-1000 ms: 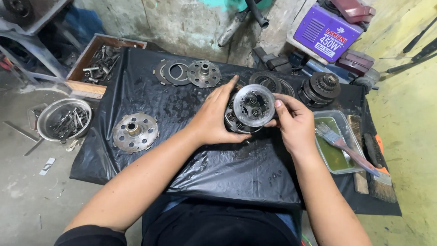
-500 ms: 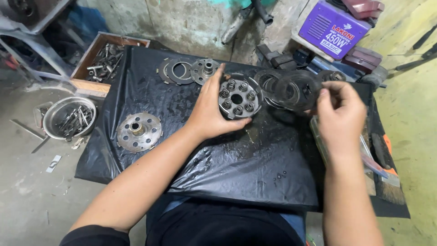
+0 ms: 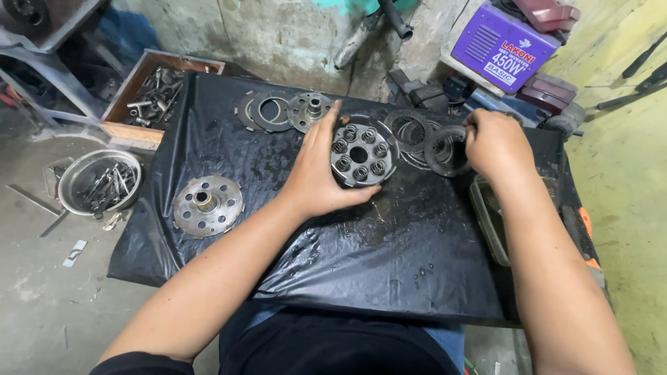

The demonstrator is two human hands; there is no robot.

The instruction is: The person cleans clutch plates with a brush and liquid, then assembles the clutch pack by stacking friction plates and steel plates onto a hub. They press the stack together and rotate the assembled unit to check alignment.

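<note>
The left hand cups a round metal hub from its left side, thumb under the near edge and fingers curled over the far rim, holding it on the black sheet that covers the counter. The hub faces up, showing a ring of small coil springs around a centre hole. The right hand is closed on a dark ring plate, which it holds tilted just right of the hub. Behind and between the two lies a stack of similar dark rings, flat on the sheet. Farther left along the back edge sit a toothed metal disc with a raised centre and, beside it, some thin rings. Nearer the front left corner lies a flat flange with holes around a central boss, well apart from the hands. A shallow tray sits under the right forearm. Off the sheet to the left, a steel bowl of bolts rests on the floor, with a wooden box of parts behind it. A purple box stands at the back right.
</note>
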